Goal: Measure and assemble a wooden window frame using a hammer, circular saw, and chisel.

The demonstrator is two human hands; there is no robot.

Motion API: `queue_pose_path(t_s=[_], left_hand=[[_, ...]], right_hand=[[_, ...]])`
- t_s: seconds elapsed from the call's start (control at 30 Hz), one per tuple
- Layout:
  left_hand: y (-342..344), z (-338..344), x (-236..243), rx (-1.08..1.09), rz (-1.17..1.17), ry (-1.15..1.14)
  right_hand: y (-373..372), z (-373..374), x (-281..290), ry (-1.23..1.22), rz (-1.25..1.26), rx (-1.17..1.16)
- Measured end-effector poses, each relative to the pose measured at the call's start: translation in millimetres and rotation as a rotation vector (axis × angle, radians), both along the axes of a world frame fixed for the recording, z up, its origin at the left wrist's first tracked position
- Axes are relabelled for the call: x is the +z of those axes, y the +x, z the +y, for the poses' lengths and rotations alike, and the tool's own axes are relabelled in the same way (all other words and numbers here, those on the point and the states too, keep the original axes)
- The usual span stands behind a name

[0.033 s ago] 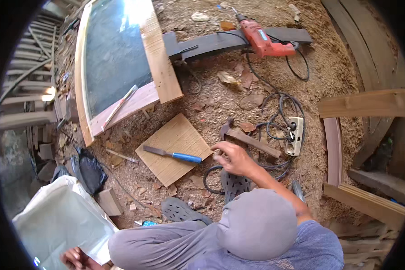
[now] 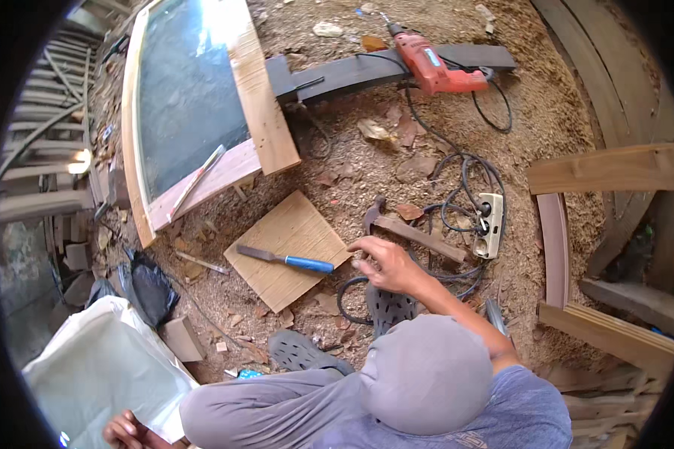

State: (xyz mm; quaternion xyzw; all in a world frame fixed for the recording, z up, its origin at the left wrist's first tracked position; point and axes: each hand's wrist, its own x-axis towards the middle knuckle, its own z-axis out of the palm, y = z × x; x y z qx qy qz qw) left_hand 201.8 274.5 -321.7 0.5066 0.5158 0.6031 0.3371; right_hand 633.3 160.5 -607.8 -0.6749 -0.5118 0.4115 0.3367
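My right hand [image 2: 382, 266] reaches out with loosely curved, parted fingers beside the corner of a square plywood board [image 2: 277, 217], just left of a wooden-handled hammer [image 2: 416, 232]. A blue-handled chisel or file [image 2: 307, 263] lies across the board. At the lower left, my left hand [image 2: 131, 430] has curled fingers beside a pale sack or sheet [image 2: 105, 352]; whatever they grip is hidden. A wood-framed glass panel [image 2: 187, 105] lies at the upper left, with a thin pale stick [image 2: 195, 185] on its lower rail.
A red corded drill [image 2: 434, 63] rests on a dark plank [image 2: 329, 82]. A power strip [image 2: 487, 224] and tangled cords lie right of the hammer. Wooden frame pieces [image 2: 606, 168] stand at the right. A black plastic bag [image 2: 146, 288] and a wood block [image 2: 180, 340] lie at the left among shavings.
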Motion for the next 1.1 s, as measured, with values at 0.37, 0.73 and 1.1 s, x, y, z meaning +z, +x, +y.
queue_pose_path(t_s=[0.37, 0.73, 1.1], left_hand=[[141, -35, -113, -0.762, 0.622, -0.544], [166, -45, -144, -0.956, 0.961, -0.225], [167, -42, -155, -0.946, 0.992, -0.197]], right_hand=[[113, 84, -26, 0.247, -0.72, -0.217], [117, 121, -62, 0.243, -0.784, -0.523], [158, 57, -36, 0.156, -0.532, -0.468]])
